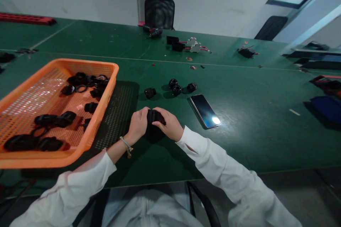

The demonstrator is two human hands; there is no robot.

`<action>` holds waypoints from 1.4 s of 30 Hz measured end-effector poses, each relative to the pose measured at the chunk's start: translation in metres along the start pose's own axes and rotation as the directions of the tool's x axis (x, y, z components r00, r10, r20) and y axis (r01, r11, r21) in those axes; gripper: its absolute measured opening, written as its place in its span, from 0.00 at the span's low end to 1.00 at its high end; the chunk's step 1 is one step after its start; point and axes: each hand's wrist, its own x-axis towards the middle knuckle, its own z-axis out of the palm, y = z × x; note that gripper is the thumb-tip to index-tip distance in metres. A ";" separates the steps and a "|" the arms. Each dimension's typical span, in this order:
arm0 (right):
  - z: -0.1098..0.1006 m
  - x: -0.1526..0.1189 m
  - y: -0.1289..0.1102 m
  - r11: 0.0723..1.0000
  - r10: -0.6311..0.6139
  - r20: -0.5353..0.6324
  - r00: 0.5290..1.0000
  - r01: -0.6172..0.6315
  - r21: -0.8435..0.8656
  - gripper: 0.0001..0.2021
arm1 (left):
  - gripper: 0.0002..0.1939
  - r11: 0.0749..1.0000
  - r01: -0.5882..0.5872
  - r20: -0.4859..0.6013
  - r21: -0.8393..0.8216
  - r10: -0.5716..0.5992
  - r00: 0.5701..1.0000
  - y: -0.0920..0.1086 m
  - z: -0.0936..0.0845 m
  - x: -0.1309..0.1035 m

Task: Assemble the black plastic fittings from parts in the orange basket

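Both hands meet above the near part of the green table (239, 142), around one black ribbed fitting (153, 116). My left hand (138, 124) has its fingers closed on the fitting's left side. From the right, my right hand (169, 124) wraps its thumb and fingers round the same part. Just beyond the hands lies a black fitting (150, 93). Several more black fittings (176, 90) sit to its right. A phone (205, 111) lies face up to the right of my right hand.
An orange basket (92, 138) holding black fittings (54, 118) and rings stands at the left. Farther back are black tools (155, 32), white connectors with red wires (195, 46) and a black piece (247, 52). A blue object (326, 108) lies at the right. Chairs (160, 12) stand behind.
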 end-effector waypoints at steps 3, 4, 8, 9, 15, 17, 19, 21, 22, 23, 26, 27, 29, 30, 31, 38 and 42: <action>-0.003 0.001 0.000 0.998 -0.038 0.044 0.998 0.040 -0.043 0.18 | 0.26 0.994 0.094 0.031 -0.049 -0.092 0.995 0.002 -0.001 0.003; -0.004 0.001 0.000 0.997 -0.053 0.052 0.997 0.056 -0.058 0.18 | 0.27 0.991 0.122 0.040 -0.047 -0.121 0.992 0.002 -0.001 0.003; -0.006 0.001 -0.001 0.991 -0.098 0.049 0.994 0.102 -0.090 0.20 | 0.27 0.994 0.098 0.012 0.051 -0.098 0.995 -0.002 0.001 0.001; -0.006 0.001 -0.001 0.990 -0.101 0.052 0.994 0.105 -0.089 0.20 | 0.25 0.993 0.066 -0.008 0.098 -0.065 0.998 -0.004 0.002 0.000; -0.004 -0.001 -0.003 0.992 -0.097 0.058 0.994 0.101 -0.071 0.19 | 0.21 0.949 -0.026 -0.033 0.313 0.038 0.999 -0.011 0.006 -0.005; -0.002 -0.001 -0.004 0.995 -0.077 0.041 0.996 0.080 -0.056 0.19 | 0.23 0.947 -0.018 -0.026 0.320 0.027 0.999 -0.009 0.006 -0.005; 0.000 -0.002 -0.004 0.999 -0.038 0.026 0.999 0.039 -0.026 0.18 | 0.24 0.938 -0.013 -0.020 0.346 0.021 1.000 -0.007 0.005 -0.006; 0.002 -0.002 -0.005 1.000 0.022 0.014 1.000 -0.023 0.012 0.17 | 0.24 0.924 -0.021 -0.017 0.381 0.029 0.999 -0.005 0.003 -0.006; 0.003 -0.002 -0.006 0.998 0.058 0.011 0.998 -0.059 0.031 0.17 | 0.25 0.919 -0.028 -0.021 0.394 0.039 0.999 -0.004 0.003 -0.006; 0.004 -0.002 -0.006 0.994 0.096 0.011 0.995 -0.096 0.050 0.16 | 0.25 0.916 -0.036 -0.027 0.399 0.051 0.998 -0.004 0.002 -0.007; 0.003 -0.001 -0.009 0.975 0.191 0.030 0.981 -0.193 0.105 0.15 | 0.25 0.912 -0.072 -0.048 0.405 0.100 0.994 -0.004 0.000 -0.007; 0.003 0.000 -0.009 0.968 0.215 0.040 0.976 -0.218 0.123 0.14 | 0.25 0.909 -0.088 -0.048 0.408 0.118 0.992 -0.004 -0.001 -0.007; 0.002 0.001 -0.010 0.953 0.253 0.056 0.966 -0.258 0.158 0.14 | 0.25 0.897 -0.121 -0.034 0.426 0.150 0.988 -0.004 -0.002 -0.007; 0.001 0.001 -0.010 0.945 0.268 0.063 0.961 -0.275 0.175 0.13 | 0.25 0.889 -0.136 -0.025 0.438 0.164 0.986 -0.004 -0.003 -0.007; 0.001 0.001 -0.011 0.938 0.280 0.068 0.958 -0.288 0.191 0.13 | 0.24 0.881 -0.149 -0.016 0.449 0.175 0.984 -0.004 -0.004 -0.007; 0.001 0.003 -0.012 0.925 0.291 0.069 0.954 -0.299 0.236 0.13 | 0.24 0.911 -0.167 -0.014 0.377 0.186 0.983 -0.001 -0.005 -0.005; 0.001 0.004 -0.006 0.974 0.173 0.021 0.985 -0.174 0.142 0.15 | 0.23 0.981 -0.118 -0.005 0.154 0.120 0.993 0.002 -0.003 -0.001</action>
